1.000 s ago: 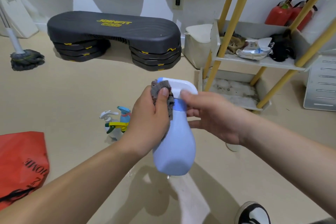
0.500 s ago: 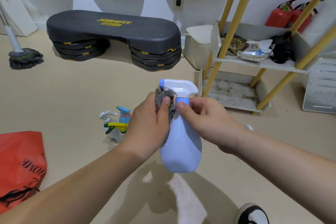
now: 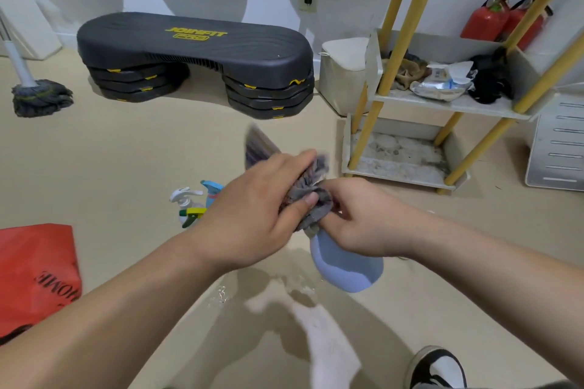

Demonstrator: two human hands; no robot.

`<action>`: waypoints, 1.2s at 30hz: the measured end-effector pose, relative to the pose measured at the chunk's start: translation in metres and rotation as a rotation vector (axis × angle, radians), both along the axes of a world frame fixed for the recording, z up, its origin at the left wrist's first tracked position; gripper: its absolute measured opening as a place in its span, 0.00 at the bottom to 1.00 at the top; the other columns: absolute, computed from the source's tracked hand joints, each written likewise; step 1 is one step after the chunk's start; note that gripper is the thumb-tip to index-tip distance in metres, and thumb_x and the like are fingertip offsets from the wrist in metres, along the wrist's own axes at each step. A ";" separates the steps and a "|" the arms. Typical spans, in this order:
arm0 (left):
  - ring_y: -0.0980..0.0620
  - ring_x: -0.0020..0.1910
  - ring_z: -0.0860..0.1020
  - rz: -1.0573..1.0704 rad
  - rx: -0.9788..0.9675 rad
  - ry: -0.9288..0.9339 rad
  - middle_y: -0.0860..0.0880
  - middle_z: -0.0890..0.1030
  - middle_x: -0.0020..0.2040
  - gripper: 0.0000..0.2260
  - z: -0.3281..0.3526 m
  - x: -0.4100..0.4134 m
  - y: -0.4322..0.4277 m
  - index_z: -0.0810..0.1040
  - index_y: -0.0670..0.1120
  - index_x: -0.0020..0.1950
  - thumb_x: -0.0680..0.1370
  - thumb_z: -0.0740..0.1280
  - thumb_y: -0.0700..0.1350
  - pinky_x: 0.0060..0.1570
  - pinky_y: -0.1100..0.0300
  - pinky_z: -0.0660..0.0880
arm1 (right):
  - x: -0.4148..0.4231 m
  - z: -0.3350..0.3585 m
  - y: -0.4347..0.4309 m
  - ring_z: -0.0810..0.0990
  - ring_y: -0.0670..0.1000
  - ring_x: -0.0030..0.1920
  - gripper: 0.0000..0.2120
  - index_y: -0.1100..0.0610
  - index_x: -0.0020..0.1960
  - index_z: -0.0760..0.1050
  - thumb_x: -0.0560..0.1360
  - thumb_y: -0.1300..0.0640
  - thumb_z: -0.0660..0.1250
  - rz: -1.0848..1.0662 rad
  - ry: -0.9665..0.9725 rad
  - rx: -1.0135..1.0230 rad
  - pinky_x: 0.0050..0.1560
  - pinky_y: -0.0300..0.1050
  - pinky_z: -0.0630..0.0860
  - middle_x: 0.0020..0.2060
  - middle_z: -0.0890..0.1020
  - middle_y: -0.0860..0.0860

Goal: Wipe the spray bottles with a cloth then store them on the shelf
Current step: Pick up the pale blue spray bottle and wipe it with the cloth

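Observation:
A pale blue spray bottle point(image 3: 346, 268) hangs in mid-air in front of me, tilted, with its head hidden. My right hand point(image 3: 363, 218) grips it around the neck. My left hand point(image 3: 252, 211) is closed on a grey cloth point(image 3: 311, 196), which is bunched over the bottle's top and blurred with motion. Behind my left hand, several more spray bottles point(image 3: 192, 205) with white, blue and yellow-green heads stand together on the floor. The shelf point(image 3: 442, 104) with yellow poles stands at the right.
The shelf's middle level holds rags and a wipes packet point(image 3: 442, 82); its bottom tray point(image 3: 398, 155) is stained. A black step platform point(image 3: 196, 57) sits ahead, a mop point(image 3: 41, 98) at the left, a red bag point(image 3: 34, 275) at the near left. My shoe point(image 3: 437, 368) is below.
The bottle has dropped lower and tilted to the right. My left hand has swept the cloth over the bottle's head, which showed white before and is now covered.

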State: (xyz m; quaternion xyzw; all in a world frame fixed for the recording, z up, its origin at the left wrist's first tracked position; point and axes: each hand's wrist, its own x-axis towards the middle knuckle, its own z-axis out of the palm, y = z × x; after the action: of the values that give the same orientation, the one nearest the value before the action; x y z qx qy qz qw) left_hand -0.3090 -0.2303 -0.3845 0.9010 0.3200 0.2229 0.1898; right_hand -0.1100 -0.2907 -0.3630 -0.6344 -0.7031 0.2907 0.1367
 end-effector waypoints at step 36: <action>0.61 0.42 0.79 0.091 -0.641 -0.157 0.57 0.82 0.46 0.14 0.007 0.004 -0.007 0.76 0.57 0.68 0.86 0.62 0.42 0.40 0.72 0.72 | 0.008 -0.006 0.005 0.64 0.50 0.35 0.17 0.64 0.43 0.73 0.82 0.50 0.66 -0.161 0.143 -0.178 0.38 0.46 0.60 0.34 0.66 0.51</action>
State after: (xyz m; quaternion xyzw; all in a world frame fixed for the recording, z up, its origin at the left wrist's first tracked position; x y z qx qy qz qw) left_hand -0.3046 -0.2368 -0.3773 0.7603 0.3983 0.1880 0.4775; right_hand -0.1017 -0.2862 -0.3685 -0.6761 -0.6098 0.3844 0.1528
